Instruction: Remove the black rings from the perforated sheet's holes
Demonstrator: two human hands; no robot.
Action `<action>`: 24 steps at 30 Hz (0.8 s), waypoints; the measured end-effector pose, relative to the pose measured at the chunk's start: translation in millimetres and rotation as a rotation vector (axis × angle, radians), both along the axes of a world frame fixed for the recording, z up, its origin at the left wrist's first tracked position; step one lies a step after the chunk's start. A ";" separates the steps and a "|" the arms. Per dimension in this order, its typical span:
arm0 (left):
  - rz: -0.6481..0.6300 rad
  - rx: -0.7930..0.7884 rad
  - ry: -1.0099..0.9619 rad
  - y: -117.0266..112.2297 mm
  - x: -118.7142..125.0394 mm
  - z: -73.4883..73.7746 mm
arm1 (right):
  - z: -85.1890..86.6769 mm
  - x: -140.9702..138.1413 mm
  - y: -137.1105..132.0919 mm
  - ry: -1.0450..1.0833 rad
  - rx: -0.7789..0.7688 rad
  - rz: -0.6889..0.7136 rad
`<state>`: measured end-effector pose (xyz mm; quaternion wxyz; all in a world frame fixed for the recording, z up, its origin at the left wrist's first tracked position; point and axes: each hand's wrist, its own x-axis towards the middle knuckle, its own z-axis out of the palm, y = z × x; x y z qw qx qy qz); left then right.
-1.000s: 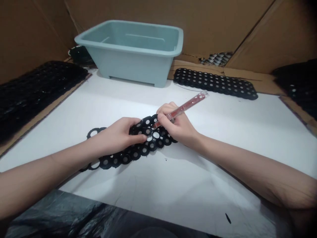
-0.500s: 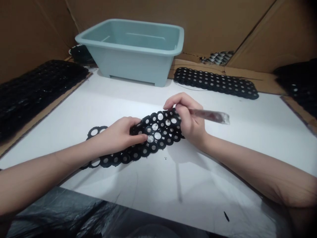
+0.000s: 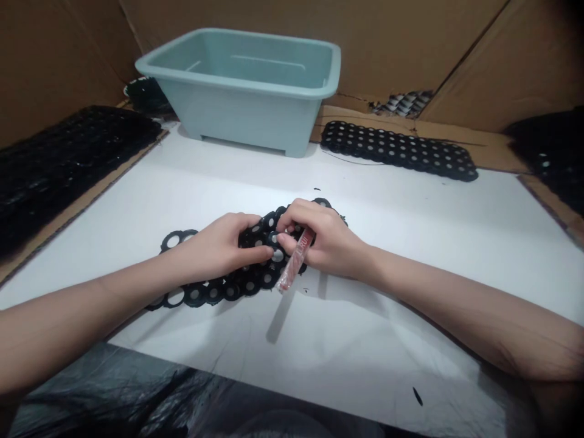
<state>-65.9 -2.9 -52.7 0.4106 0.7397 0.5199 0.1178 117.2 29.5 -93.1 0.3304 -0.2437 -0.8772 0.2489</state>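
Observation:
A black perforated strip (image 3: pixel 214 291) of linked rings lies across the middle of the white table (image 3: pixel 410 255). My left hand (image 3: pixel 219 246) is closed on its upper part, fingers curled over the rings. My right hand (image 3: pixel 326 240) meets it from the right and grips a thin clear tool with a red core (image 3: pixel 294 264), which points down towards me. The right fingertips also pinch at the strip where the two hands touch.
A pale teal plastic tub (image 3: pixel 246 85) stands at the back centre. Another black ring strip (image 3: pixel 399 151) lies behind on the right. Stacks of black strips (image 3: pixel 59 164) sit at the left, more at the right edge (image 3: pixel 552 158). Cardboard walls surround the table.
The red tool has swung round from pointing up and right, then sideways, to pointing down towards me. My right hand moved left onto the strip next to the left hand, which stayed put.

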 end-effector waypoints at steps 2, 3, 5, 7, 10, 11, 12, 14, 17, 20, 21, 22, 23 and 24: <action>-0.035 -0.003 -0.039 0.1 0.4 1.4 | -0.4 0.1 0.4 -0.004 0.004 0.015; -0.039 -0.012 -0.063 0.2 0.7 1.7 | -0.5 0.2 0.6 0.000 0.004 0.020; -0.005 -0.043 -0.092 0.5 1.2 0.6 | -0.6 0.1 0.7 0.008 0.005 0.025; 0.058 -0.058 -0.089 0.8 1.2 -2.4 | -0.7 -0.2 0.1 0.009 0.011 0.027; 0.115 -0.027 -0.061 0.9 -0.1 -7.7 | -0.9 -0.8 -1.9 -0.007 0.041 0.034; 0.126 -0.016 -0.062 0.7 -0.7 -9.2 | -1.0 -1.0 -2.7 -0.012 0.055 0.037; 0.137 -0.010 -0.068 0.6 -1.2 -10.3 | -1.2 -1.2 -3.3 -0.016 0.069 0.039; 0.162 -0.015 -0.081 0.0 -1.9 -11.6 | -1.5 -1.5 -4.3 -0.024 0.094 0.040; 0.193 -0.048 -0.097 -1.2 -1.2 -11.8 | -1.1 -1.8 -5.1 -0.050 0.120 0.047; 0.225 -0.063 -0.114 -2.2 0.9 -10.9 | 0.6 -2.2 -6.4 -0.094 0.157 0.050; 0.230 -0.063 -0.118 -2.4 1.5 -10.4 | 1.2 -2.5 -7.1 -0.112 0.175 0.049; 0.230 -0.060 -0.120 -2.4 2.0 -9.8 | 1.7 -2.8 -8.0 -0.130 0.200 0.051; 0.224 -0.056 -0.118 -2.4 2.3 -9.2 | 2.0 -3.1 -9.0 -0.144 0.238 0.056; 0.213 -0.053 -0.115 -2.4 2.4 -8.5 | 2.0 -3.4 -10.1 -0.157 0.288 0.064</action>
